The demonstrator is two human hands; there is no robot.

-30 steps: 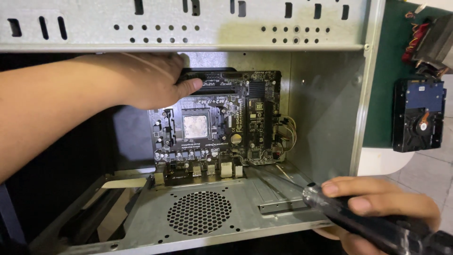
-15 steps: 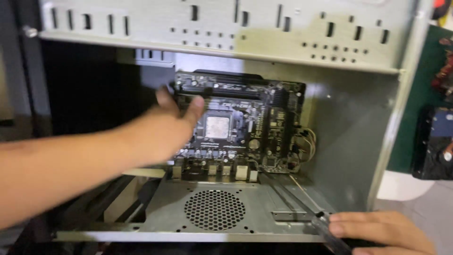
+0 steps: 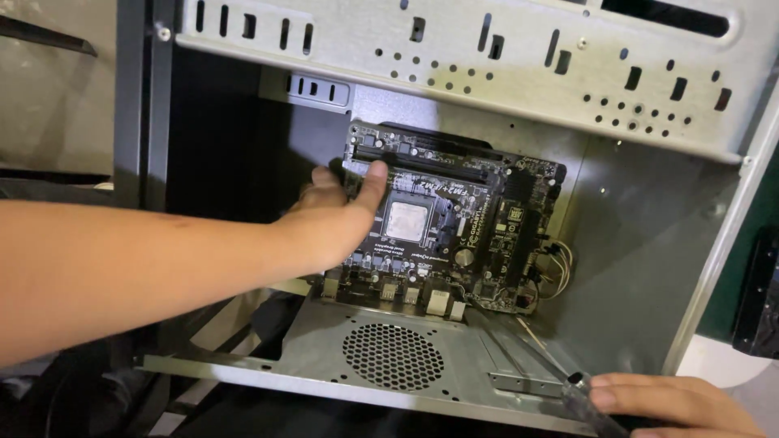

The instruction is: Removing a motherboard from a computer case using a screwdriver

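Where the left hand presses: motherboard.

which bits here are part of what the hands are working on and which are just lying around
In use:
- left hand on the motherboard
- right hand holding a screwdriver
- case around the board

Lying about:
- dark object on the green surface, at the right edge
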